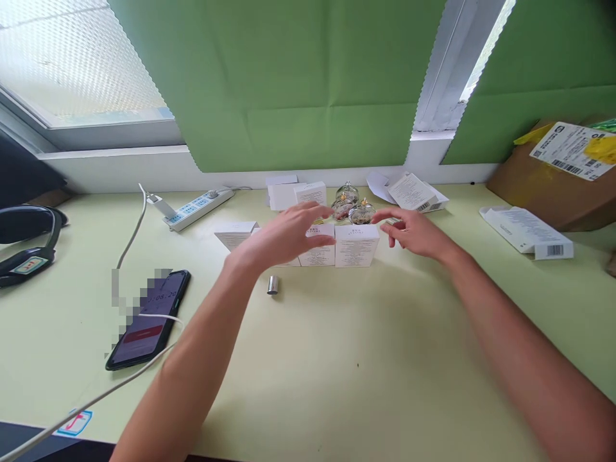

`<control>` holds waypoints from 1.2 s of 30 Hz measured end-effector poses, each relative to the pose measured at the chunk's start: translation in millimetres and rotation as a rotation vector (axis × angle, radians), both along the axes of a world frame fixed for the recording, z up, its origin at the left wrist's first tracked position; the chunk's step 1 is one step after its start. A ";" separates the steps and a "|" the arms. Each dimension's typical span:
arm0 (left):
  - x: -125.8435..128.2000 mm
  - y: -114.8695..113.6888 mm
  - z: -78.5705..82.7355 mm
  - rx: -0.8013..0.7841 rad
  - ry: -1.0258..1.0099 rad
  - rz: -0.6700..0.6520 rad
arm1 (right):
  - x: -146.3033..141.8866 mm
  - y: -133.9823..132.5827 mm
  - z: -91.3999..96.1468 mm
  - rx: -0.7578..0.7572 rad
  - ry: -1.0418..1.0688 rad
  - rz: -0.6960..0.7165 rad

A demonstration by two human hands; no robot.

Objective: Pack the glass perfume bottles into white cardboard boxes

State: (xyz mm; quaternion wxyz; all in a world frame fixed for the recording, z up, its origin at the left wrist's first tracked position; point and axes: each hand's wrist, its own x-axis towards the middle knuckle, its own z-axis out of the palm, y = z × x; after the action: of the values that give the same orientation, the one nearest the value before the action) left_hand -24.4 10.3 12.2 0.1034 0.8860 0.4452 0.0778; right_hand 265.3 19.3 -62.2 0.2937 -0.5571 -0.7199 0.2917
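Note:
My left hand (pixel 293 232) reaches over a row of small white printed boxes, thumb and fingers apart, holding nothing visible. Beneath its thumb stands one white box (pixel 317 249), and another box (pixel 357 246) is beside it to the right. My right hand (pixel 414 232) is just right of that box, its fingers spread and slightly bent. A small pale item (pixel 395 222) shows by its fingers; I cannot tell whether they touch it. Behind the boxes are three round clear glass bottles with gold-coloured necks, one (pixel 362 212) nearest. A silver cylindrical cap (pixel 273 285) stands in front of the row.
Opened white cartons (pixel 414 194) lie at the back, and a flattened one (pixel 527 231) lies at right, before a brown cardboard box (pixel 553 183). To the left are a power strip (pixel 199 208), a phone (pixel 150 327), a white cable (pixel 115 388) and a black headset (pixel 31 247).

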 end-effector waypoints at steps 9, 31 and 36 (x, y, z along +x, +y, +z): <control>20.7 -1.2 -15.2 0.094 -0.003 -0.091 | 19.4 8.2 -9.5 0.041 -0.037 -0.129; 22.2 -0.8 -18.7 0.074 -0.026 -0.107 | -5.4 40.4 26.1 0.249 -0.049 -0.105; 22.4 -1.3 -17.3 0.066 -0.001 -0.100 | -40.6 87.9 35.8 0.058 -0.326 -0.017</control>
State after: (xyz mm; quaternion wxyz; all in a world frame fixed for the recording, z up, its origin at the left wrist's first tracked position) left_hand -2.0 8.9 -5.1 0.0783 0.9100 0.3977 0.0877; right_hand 224.7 107.2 -26.3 0.1915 -0.5945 -0.7613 0.1742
